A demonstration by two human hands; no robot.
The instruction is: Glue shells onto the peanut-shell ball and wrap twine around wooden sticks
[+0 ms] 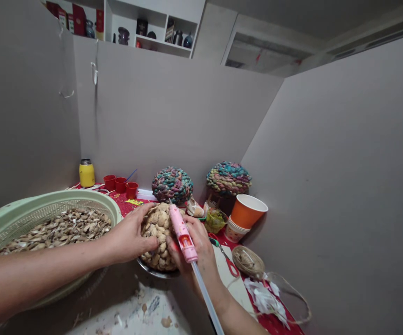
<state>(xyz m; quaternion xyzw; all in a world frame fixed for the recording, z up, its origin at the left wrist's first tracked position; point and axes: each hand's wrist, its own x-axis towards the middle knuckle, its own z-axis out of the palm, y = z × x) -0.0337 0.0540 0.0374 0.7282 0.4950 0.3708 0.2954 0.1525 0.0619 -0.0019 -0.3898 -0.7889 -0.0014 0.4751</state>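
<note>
A rounded ball covered in tan shell pieces (157, 232) rests in a metal bowl (154, 271) at the middle of the table. My left hand (128, 235) is wrapped around the ball's left side, its thumb on the front. In my right hand (199, 246) is a pink glue gun (182, 230), its nozzle pointing up and away over the ball and a clear glue stick out of its rear end. Fingers of my right hand also lie against the ball's right side.
A green basket (115, 209) of shell pieces stands left. Behind are a yellow bottle (87, 174), red cups (120, 184) and two multicoloured woven balls (172, 185) (228, 179). Paper cups (246, 211), scissors (232, 266), twine (248, 260) and crumpled tissue (266, 298) lie right.
</note>
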